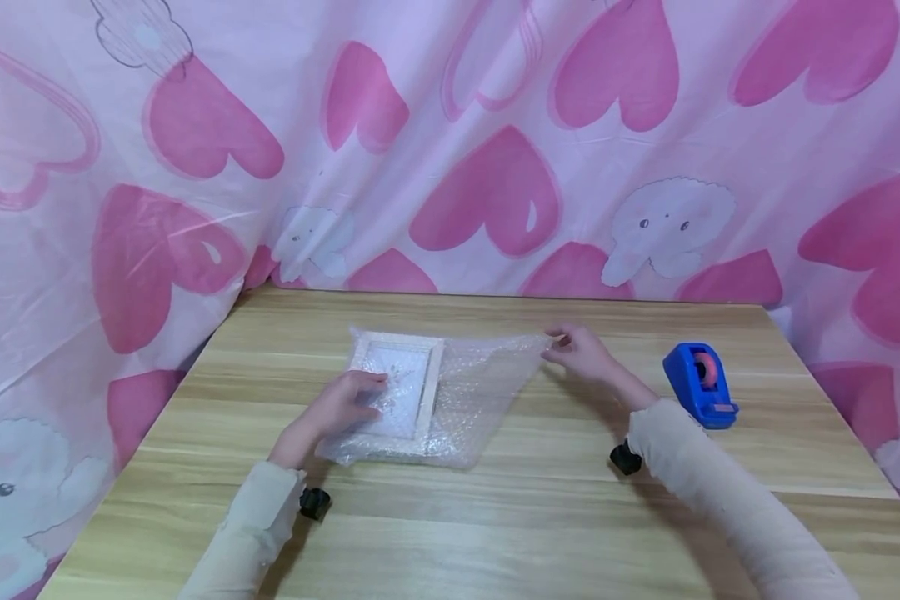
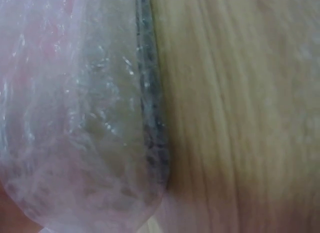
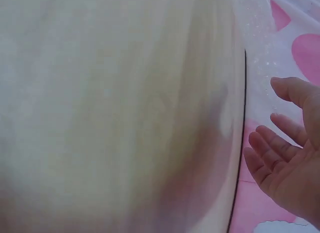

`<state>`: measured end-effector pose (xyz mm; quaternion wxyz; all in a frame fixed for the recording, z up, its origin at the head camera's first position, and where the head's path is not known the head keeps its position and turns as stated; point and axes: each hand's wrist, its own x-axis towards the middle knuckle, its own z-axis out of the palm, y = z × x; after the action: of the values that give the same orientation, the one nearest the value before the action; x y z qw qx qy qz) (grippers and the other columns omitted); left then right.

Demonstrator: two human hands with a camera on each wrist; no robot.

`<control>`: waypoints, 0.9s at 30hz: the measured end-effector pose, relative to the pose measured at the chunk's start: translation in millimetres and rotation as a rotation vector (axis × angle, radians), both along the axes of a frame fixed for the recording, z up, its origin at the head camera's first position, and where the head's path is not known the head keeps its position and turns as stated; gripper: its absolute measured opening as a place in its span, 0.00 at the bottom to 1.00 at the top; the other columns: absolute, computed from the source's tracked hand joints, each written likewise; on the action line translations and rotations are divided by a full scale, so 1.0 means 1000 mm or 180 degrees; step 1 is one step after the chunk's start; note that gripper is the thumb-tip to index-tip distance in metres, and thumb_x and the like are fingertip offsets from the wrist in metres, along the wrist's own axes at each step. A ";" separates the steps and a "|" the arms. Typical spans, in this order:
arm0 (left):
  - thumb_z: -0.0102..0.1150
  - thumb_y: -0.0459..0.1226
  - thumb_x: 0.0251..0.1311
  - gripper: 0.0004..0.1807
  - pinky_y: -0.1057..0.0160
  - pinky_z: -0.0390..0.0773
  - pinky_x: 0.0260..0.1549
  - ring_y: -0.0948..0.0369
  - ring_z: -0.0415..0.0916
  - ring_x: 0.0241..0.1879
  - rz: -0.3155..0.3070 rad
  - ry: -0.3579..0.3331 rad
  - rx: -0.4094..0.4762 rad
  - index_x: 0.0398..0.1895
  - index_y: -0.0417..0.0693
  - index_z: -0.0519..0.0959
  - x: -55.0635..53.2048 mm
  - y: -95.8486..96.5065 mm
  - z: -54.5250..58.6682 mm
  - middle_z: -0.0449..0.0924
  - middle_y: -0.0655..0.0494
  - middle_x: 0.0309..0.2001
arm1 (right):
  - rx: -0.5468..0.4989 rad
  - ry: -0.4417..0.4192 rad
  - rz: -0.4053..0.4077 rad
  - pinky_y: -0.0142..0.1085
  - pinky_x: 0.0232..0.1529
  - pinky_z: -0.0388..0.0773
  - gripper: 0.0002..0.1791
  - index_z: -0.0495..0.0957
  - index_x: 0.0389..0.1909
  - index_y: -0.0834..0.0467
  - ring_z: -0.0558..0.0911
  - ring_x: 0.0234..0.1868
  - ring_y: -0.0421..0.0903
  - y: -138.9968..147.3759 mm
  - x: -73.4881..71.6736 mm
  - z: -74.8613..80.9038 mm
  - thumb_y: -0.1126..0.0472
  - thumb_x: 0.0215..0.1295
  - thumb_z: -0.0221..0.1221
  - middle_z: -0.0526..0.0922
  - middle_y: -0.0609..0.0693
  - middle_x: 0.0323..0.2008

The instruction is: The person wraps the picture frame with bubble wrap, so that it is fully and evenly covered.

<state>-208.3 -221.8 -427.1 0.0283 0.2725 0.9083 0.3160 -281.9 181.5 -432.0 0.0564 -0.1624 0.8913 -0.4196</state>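
A light-coloured rectangular picture frame lies on a clear sheet of bubble wrap, partly covered by it at the edges. My left hand rests on the frame's left side, fingers and thumb lying over its front. The left wrist view shows the wrap close up along a dark edge, with that hand mostly hidden. At the wrap's far right corner is my right hand, its fingertips right at the plastic. In the right wrist view this hand has thumb and fingers apart.
A blue tape dispenser with a pink roll stands on the right of the wooden table, beyond the right forearm. A pink curtain with hearts hangs behind the table's back edge and along the sides.
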 end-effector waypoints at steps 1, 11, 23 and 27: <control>0.66 0.28 0.41 0.21 0.46 0.65 0.55 0.42 0.69 0.52 0.0010 -0.0005 -0.0004 0.43 0.29 0.77 0.000 0.000 0.000 0.75 0.38 0.50 | -0.0033 -0.0014 -0.0034 0.47 0.47 0.75 0.26 0.67 0.55 0.71 0.75 0.47 0.59 0.000 0.000 -0.002 0.63 0.57 0.59 0.73 0.66 0.50; 0.66 0.28 0.42 0.21 0.47 0.65 0.55 0.43 0.69 0.53 0.0053 -0.0042 -0.0018 0.44 0.29 0.77 0.001 0.001 0.000 0.75 0.40 0.51 | -0.1147 -0.0559 -0.0341 0.30 0.35 0.78 0.25 0.63 0.54 0.75 0.75 0.33 0.38 -0.016 0.007 -0.017 0.69 0.57 0.56 0.72 0.68 0.45; 0.66 0.27 0.41 0.22 0.47 0.65 0.56 0.44 0.69 0.53 0.0095 -0.0102 0.0071 0.44 0.29 0.77 0.001 0.002 -0.001 0.75 0.40 0.51 | -0.1772 -0.0836 -0.0895 0.23 0.39 0.76 0.31 0.57 0.61 0.69 0.75 0.37 0.34 -0.037 0.020 -0.016 0.74 0.55 0.55 0.69 0.67 0.52; 0.66 0.27 0.41 0.22 0.47 0.65 0.56 0.43 0.69 0.53 0.0089 -0.0087 0.0096 0.44 0.29 0.77 0.001 0.001 0.000 0.75 0.40 0.51 | -0.2106 -0.0926 -0.0994 0.24 0.35 0.77 0.34 0.53 0.63 0.68 0.77 0.32 0.33 -0.047 0.027 -0.014 0.75 0.56 0.54 0.71 0.66 0.50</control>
<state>-207.0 -220.3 -426.9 0.0322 0.2559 0.9067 0.3337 -254.7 134.1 -445.9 0.0622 0.0270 0.7045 -0.7064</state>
